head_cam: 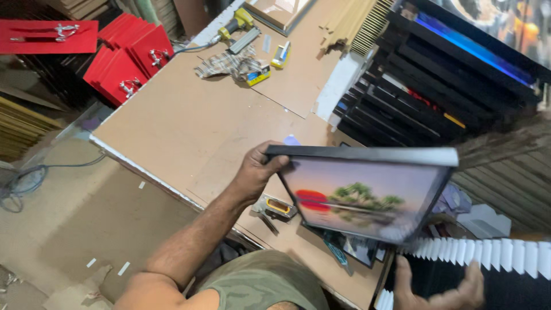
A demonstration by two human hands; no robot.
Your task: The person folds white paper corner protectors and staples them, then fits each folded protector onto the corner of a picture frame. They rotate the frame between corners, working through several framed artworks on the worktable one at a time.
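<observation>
My left hand grips the left edge of a black-framed picture that shows a red sun and green trees, lifted and tilted above the brown worktable. My right hand is open at the lower right, palm up, below the frame's lower corner and not touching it. Just under my left hand a metal staple tool with a yellow handle lies on the table.
A stack of black frames fills the right side. A yellow power tool, a rag and a small yellow box lie at the table's far end. Red boxes stand at the left. White pleated strips run along the right.
</observation>
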